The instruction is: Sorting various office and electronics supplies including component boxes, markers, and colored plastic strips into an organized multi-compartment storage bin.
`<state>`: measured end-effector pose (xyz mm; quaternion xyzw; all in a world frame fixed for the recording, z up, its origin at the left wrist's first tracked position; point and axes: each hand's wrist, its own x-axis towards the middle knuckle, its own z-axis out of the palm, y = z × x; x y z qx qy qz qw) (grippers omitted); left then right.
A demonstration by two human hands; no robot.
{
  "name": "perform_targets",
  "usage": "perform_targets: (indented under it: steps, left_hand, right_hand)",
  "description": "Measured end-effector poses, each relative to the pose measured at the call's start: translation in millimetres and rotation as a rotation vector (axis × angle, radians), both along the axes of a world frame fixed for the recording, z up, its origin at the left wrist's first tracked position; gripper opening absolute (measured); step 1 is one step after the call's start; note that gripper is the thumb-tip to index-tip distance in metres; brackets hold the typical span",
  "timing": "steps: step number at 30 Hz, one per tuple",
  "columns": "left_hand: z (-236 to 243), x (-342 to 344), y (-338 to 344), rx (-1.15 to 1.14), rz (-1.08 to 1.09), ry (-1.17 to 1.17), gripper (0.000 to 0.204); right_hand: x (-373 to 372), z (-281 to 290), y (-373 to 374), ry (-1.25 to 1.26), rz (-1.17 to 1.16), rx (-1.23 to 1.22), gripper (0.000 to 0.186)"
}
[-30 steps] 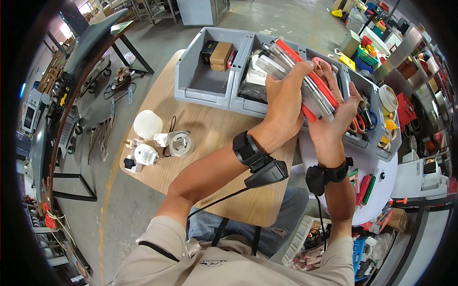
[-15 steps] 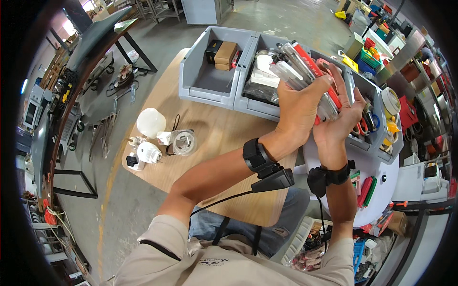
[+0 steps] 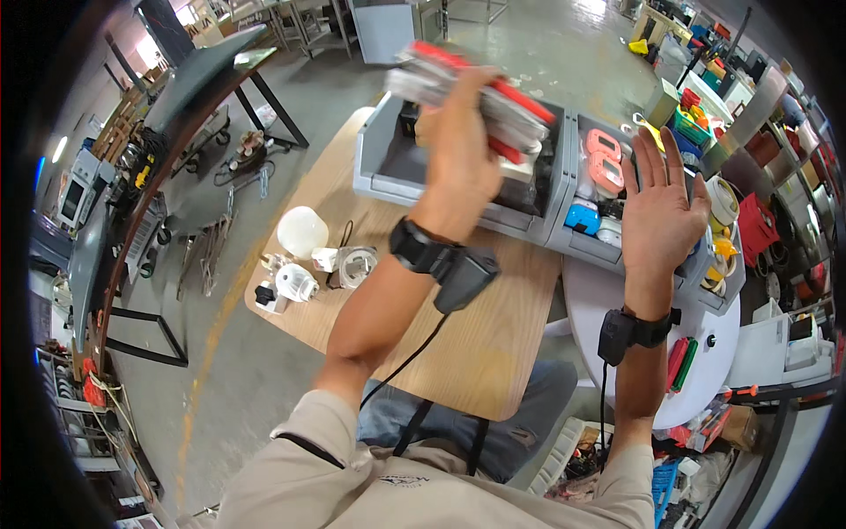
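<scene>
Workshop floor, grey concrete, benches and racks round the rim. Wooden table point(image 3: 458, 353) sits centre w/ two grey bins along its 12 o'clock edge, and a round white table point(image 3: 705, 370) at 3 o'clock.

Change vs. 0.5 s ago: the bundle of red/grey packaged tools point(image 3: 476, 97) was low over the bins w/ both hands on it. Now the left hand point(image 3: 458, 150) alone has it, lifted up and toward 11 o'clock, above the left grey bin point(image 3: 388, 167). Fingers wrapped tight round the bundle, firm grip, back of hand to camera.

Right hand point(image 3: 661, 212) has let go: palm flat, fingers spread, holding nothing, hovering over the right grey bin point(image 3: 582, 238) at 2 o'clock. That bin's contents are now exposed: two pink oval items point(image 3: 604, 159) and a blue item point(image 3: 583, 216) below them.

Meaning, as I read it: the bundle is out of the bin area and carried one-handed, so the right hand is free for something else. A one-hand hold on a loose stack looks slip-prone; can't tell how many packs are in it.

Rest untouched at 9 o'clock on the wood: white bulb point(image 3: 302, 232), small white lamp fittings point(image 3: 295, 284), a round metal-rimmed part point(image 3: 357, 264). Red and green markers point(image 3: 680, 363) lie on the white table by the right wrist. Black wristbands w/ cable on both wrists.
</scene>
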<state>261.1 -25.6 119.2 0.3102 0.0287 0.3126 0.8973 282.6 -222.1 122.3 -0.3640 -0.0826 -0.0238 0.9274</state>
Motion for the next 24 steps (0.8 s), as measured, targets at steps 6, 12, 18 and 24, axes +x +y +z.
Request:
perform_targets:
  steps: [6, 12, 18, 24]
  left_hand:
    - [2, -1, 96, 0.179, 0.125, 0.073, 0.011]
    - [-29, 25, 124, 0.609, -0.157, 0.487, 0.014]
    - [-69, 47, 137, 1.224, -0.090, 0.902, 0.043]
    - [-75, 52, 142, 1.105, -0.348, 0.869, 0.057]
  right_hand:
    - [-2, 9, -10, -0.058, 0.019, -0.038, 0.062]
    - [13, -5, -29, -0.068, 0.050, -0.066, 0.061]
    - [24, -15, -26, -0.071, 0.090, -0.116, 0.053]
    - [24, -20, -25, -0.079, 0.035, -0.186, 0.050]
